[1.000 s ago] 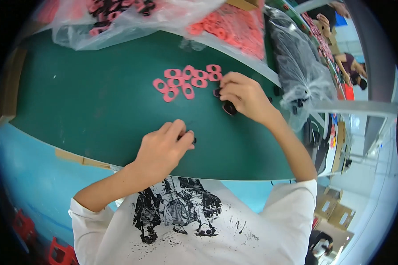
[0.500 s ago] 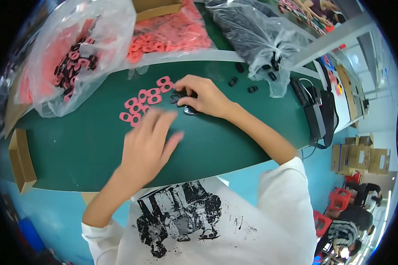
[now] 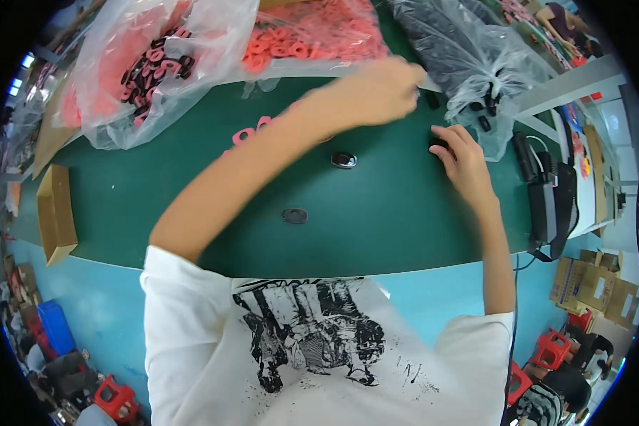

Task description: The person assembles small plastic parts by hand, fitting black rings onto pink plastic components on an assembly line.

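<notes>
In the head view, had the left hand (image 3: 385, 91) stretched out across the green surface (image 3: 397, 227), with its forearm above a group of pink rings (image 3: 243, 135) and hiding most of them. Could not tell the grasp of that hand, full or free, given curled fingers and blur. Saw a black block (image 3: 433, 99) just beside its fingertips, toward the far edge.

Had the right hand (image 3: 465, 160) lower and farther to the right, with thumb and fingers drawn narrow around a small black piece (image 3: 438, 143).

Saw a glossy black oval (image 3: 343, 160) near the middle of the surface, apart from both hands, and a flat dark oval ring (image 3: 295, 216) nearer the body and to the left.

Along the far side, saw a clear bag of pink and black pieces (image 3: 160, 67) at left, a bag of coral-pink rings (image 3: 312, 35) in the middle and a tied clear bag (image 3: 468, 50) with black pieces at right. Also saw a cardboard box (image 3: 57, 213) at the left end and a black pouch (image 3: 564, 206) at the right end. Wore a white shirt (image 3: 199, 341) with a black print.
</notes>
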A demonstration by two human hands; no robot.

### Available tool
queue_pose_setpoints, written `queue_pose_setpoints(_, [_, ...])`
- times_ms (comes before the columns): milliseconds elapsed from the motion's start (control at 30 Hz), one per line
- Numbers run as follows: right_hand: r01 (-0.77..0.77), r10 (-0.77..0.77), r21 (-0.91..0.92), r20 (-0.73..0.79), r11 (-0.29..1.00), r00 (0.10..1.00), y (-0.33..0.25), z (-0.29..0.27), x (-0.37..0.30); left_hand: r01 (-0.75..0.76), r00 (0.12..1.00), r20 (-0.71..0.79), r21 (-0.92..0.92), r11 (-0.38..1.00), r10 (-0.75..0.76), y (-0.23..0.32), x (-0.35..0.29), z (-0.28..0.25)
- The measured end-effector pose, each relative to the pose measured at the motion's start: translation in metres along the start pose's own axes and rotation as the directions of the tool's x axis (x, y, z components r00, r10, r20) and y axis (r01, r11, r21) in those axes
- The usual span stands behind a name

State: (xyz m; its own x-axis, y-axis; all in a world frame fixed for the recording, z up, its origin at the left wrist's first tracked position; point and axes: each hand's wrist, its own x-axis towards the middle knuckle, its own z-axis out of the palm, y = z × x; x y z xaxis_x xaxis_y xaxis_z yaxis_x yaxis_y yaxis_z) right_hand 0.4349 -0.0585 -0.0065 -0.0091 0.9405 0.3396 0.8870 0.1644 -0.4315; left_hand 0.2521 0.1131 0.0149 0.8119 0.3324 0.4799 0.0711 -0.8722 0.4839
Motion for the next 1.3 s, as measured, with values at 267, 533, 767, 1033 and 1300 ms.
queue_pose_setpoints(267, [0.124, -0.159, 0.329, 0.080, 0.936, 0.984, -0.053, 0.037, 0.046, 0.715, 0.666, 0.078, -0.350, 0.605, -0.742, 0.067, -0.161, -0.142])
queue_pose_setpoints(533, [0.162, -0.220, 0.313, 0.160, 0.936, 0.962, -0.050, 0.059, 0.085, 0.608, 0.785, -0.227, 0.105, 0.787, -0.576, 0.073, -0.251, -0.115])
queue_pose_setpoints(767, [0.023, -0.080, 0.235, 0.236, 0.972, 0.968, -0.075, 0.050, 0.084, 0.603, 0.792, -0.215, 0.133, 0.786, -0.571, 0.069, -0.258, -0.118])
queue_pose_setpoints(1033, [0.291, -0.398, 0.341, 0.306, 0.894, 0.865, -0.101, 0.076, 0.125, 0.578, 0.800, -0.281, 0.127, 0.806, -0.530, 0.061, -0.265, -0.111])
queue_pose_setpoints(1300, [0.307, -0.400, 0.301, 0.329, 0.903, 0.856, -0.106, 0.076, 0.127, 0.524, 0.830, -0.247, 0.038, 0.851, -0.500, 0.031, -0.243, -0.122])
